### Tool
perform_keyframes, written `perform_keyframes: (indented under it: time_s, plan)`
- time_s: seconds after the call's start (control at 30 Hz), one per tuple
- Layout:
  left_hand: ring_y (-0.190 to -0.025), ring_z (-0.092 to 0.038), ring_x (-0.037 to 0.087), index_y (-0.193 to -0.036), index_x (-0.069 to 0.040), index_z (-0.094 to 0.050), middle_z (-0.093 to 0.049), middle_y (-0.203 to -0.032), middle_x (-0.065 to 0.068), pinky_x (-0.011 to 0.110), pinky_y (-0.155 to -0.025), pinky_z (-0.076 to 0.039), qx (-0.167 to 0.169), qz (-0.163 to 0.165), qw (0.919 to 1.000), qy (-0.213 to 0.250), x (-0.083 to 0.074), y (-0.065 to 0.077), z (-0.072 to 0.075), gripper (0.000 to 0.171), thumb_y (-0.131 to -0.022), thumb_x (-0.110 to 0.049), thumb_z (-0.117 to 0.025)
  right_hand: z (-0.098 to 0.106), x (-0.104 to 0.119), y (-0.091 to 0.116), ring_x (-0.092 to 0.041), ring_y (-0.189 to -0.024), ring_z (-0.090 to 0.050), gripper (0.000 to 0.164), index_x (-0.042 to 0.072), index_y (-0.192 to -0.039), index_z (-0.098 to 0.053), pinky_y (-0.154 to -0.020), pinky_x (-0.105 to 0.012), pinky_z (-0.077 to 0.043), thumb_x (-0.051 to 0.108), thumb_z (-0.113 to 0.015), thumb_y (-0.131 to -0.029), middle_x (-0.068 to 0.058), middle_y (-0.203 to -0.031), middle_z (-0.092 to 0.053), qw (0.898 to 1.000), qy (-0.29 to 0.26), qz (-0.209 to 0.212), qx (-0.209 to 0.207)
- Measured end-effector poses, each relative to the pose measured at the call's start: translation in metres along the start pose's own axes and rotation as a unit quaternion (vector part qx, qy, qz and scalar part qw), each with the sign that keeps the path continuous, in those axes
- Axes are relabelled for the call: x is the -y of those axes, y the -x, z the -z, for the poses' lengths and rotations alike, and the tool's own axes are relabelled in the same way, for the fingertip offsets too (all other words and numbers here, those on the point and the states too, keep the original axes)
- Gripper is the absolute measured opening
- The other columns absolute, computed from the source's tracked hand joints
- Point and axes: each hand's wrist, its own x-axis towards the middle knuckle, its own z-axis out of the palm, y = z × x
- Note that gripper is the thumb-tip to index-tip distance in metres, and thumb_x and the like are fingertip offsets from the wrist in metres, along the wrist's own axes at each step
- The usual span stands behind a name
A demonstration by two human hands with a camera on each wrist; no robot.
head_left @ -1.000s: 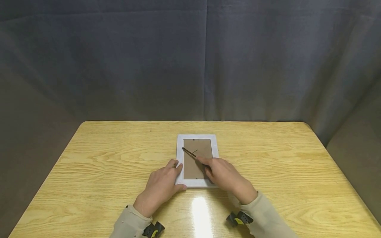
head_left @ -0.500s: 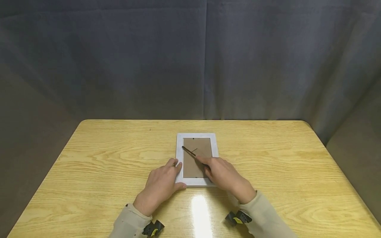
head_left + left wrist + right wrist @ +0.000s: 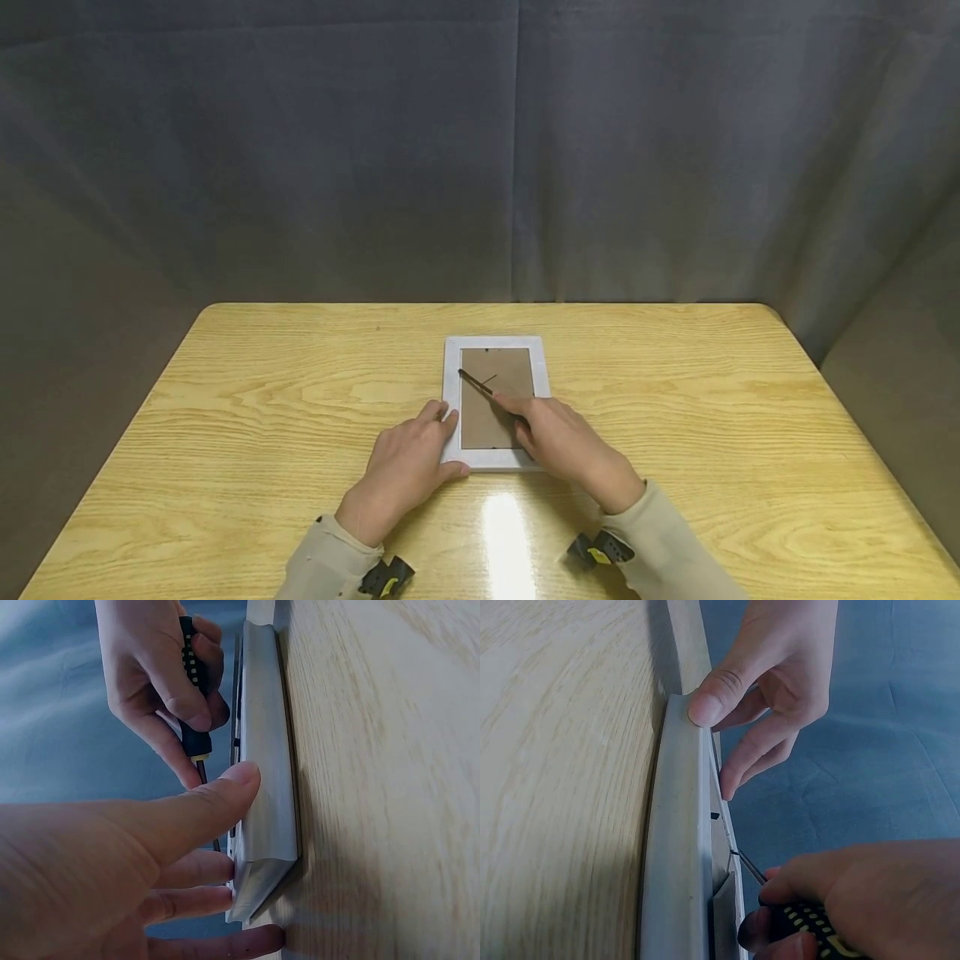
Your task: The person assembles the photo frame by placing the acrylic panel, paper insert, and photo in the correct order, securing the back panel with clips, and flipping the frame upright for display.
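One screwdriver (image 3: 196,742) is gripped in the curled fingers of the right hand (image 3: 558,437); beneath them, the picture frame (image 3: 495,460) is touched (for steadiness, it seems) by the left hand's (image 3: 408,462) loosely extended fingers.

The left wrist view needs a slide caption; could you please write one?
The left hand touches a white frame while the right hand grips a screwdriver.

The frame (image 3: 483,421) lies on the table (image 3: 720,433) before the curtain (image 3: 375,150).
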Motion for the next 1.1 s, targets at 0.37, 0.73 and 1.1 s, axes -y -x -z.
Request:
perform_keyframes:
  time_s: [0.37,0.73,1.1]
  plan:
    - [-0.096,-0.063,0.031,-0.130,-0.004,-0.058,-0.053,-0.131,0.014,0.041,-0.065,-0.053,-0.001,0.001,1.0000,0.003,0.0005,0.0002,-0.0004,0.076,-0.071,-0.050,-0.072,-0.0001,-0.0010,-0.0006,-0.012,-0.071,-0.052,0.045,0.007,-0.131,-0.057,-0.063,-0.029,-0.046,0.003,-0.056,-0.086,-0.012,-0.121,-0.064,1.000,-0.002,-0.003,0.004]
    - [-0.094,-0.064,0.031,-0.129,-0.004,-0.059,-0.054,-0.130,0.013,0.042,-0.064,-0.053,-0.004,-0.004,1.0000,-0.001,0.0002,0.0010,-0.0004,0.075,-0.071,-0.049,-0.072,-0.0016,0.0005,-0.0006,-0.012,-0.066,-0.052,0.046,0.010,-0.131,-0.058,-0.058,-0.029,-0.046,0.004,-0.057,-0.086,-0.012,-0.111,-0.068,1.000,0.022,-0.021,0.003]
    - [-0.093,-0.064,0.030,-0.128,-0.004,-0.060,-0.055,-0.129,0.014,0.040,-0.063,-0.053,-0.009,-0.005,0.9999,-0.004,0.0001,0.0011,-0.0005,0.075,-0.070,-0.048,-0.073,0.0001,0.0056,0.0006,-0.013,-0.064,-0.050,0.047,0.011,-0.133,-0.057,-0.051,-0.028,-0.043,0.004,-0.056,-0.087,-0.014,-0.114,-0.066,0.999,0.016,-0.033,0.016]
